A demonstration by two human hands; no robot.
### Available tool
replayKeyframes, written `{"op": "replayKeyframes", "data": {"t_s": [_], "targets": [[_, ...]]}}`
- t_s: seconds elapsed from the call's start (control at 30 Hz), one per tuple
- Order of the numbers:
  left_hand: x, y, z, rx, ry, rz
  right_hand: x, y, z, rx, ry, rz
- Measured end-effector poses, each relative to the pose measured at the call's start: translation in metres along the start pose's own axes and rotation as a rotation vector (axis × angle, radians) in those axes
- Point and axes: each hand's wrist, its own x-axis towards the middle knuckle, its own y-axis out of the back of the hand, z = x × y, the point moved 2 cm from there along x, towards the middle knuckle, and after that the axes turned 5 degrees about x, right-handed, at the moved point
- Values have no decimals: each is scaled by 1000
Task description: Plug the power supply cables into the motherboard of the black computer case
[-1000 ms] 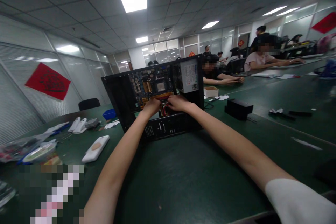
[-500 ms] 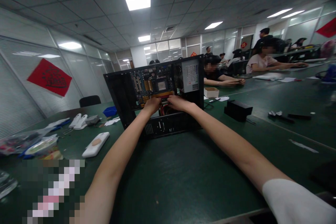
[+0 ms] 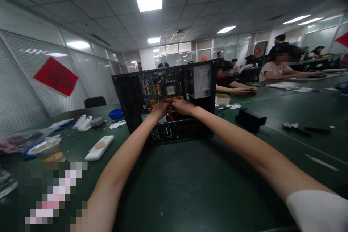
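An open black computer case (image 3: 174, 134) stands on the green table with its inside facing me. In it are a motherboard (image 3: 160, 88) with a square processor area, and a silver power supply (image 3: 202, 81) at upper right. My left hand (image 3: 160, 110) is closed at the motherboard's lower edge, by the orange memory slots (image 3: 169, 99). My right hand (image 3: 183, 107) is closed right beside it, its fingertips at the same slots. Whatever the fingertips pinch is too small to make out. Red and dark cables (image 3: 171, 115) hang just below the hands.
On the left are a white phone-like case (image 3: 99, 148), a blue tray (image 3: 115, 113), white pieces (image 3: 83, 123) and plastic bags (image 3: 24, 141). To the right stand a black box-shaped part (image 3: 250, 119) and a small carton (image 3: 222, 99). Across the table, a person's hands (image 3: 246, 90) rest.
My right hand has shifted slightly left along the slots, closer to my left hand. The whole view has moved a little; the case stays in place.
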Motion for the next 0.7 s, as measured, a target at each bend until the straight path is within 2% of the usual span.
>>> {"op": "replayKeyframes", "data": {"t_s": [0.5, 0.7], "targets": [[-2, 7, 3, 0, -5, -51, -4, 2, -2, 58, -62, 13], [-2, 4, 1, -49, -5, -9, -1, 1, -1, 45, -73, 14]]}}
